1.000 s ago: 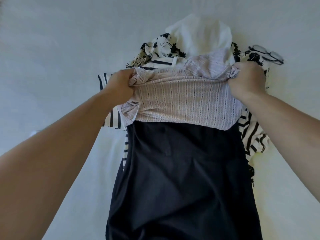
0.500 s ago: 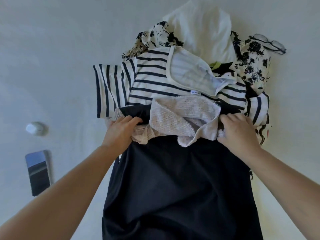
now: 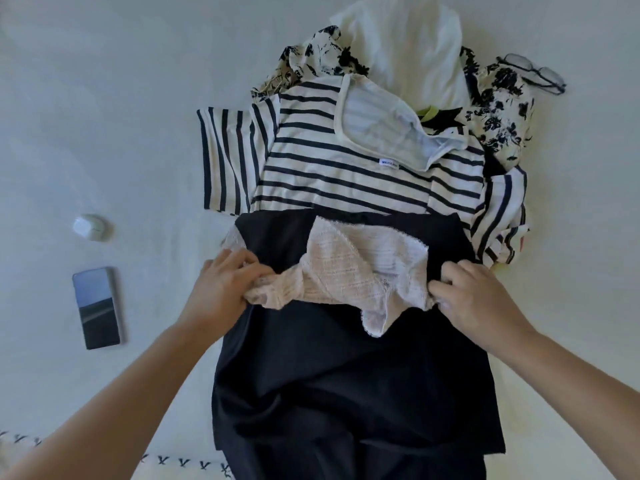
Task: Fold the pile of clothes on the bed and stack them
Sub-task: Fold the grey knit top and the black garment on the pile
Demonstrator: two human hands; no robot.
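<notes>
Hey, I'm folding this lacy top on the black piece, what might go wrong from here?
1. The lace top is bunched between your left hand and right hand, so it may fold in creased unless you spread it flat first.
2. It lies on the black garment, which could drag and wrinkle along with it.
3. The glasses rest at the edge of the floral piece; pulling that one later might flick them away.

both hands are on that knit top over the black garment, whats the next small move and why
Probably pull the two ends apart and lay it flat. The left hand and right hand grip the knit top, which is bunched and crumpled on the black garment, not yet flat enough to fold.
</notes>
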